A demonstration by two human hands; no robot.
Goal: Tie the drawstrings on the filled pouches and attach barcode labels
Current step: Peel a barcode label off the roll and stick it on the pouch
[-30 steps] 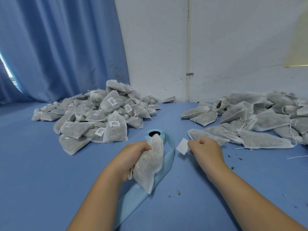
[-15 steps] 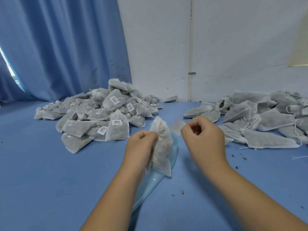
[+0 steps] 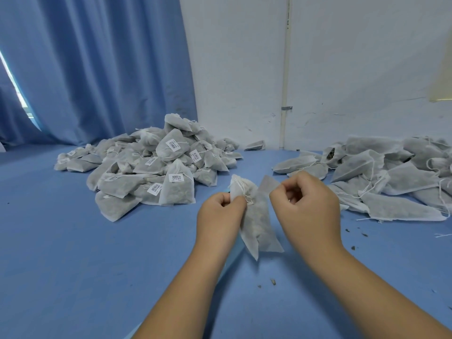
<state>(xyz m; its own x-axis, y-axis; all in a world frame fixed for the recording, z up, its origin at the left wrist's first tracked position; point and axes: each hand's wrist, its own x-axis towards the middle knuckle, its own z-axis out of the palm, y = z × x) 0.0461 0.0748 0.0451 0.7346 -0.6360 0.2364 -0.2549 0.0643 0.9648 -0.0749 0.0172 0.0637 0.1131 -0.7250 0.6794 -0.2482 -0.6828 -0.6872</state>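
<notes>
- head view: left hand (image 3: 220, 216) has its fingers curled round the neck of one filled pouch (image 3: 259, 226) and holds it up off the table (image 3: 73, 265), in front of the person, centre of frame.
- pouch hangs bottom corner down; its drawstring (image 3: 245, 195) is bunched at the neck, right at the left fingertips.
- right hand (image 3: 308, 206) is curled, thumb and forefinger pinching a small pale label (image 3: 269, 183). The label sits just beside the pouch top; can't tell whether they touch.
- printed side of the label isn't visible from here.
- labelled pile (image 3: 151, 167) of pouches with barcode stickers lies at far left on the table.
- unlabelled pile (image 3: 391, 172), loose strings showing, lies at far right, well apart from the other heap.
- one stray pouch (image 3: 255, 145) lies by the wall (image 3: 342, 57).
- dark crumbs (image 3: 272, 281) are scattered on the table near the right forearm.
- blue curtain (image 3: 97, 69) hangs behind the left heap.
</notes>
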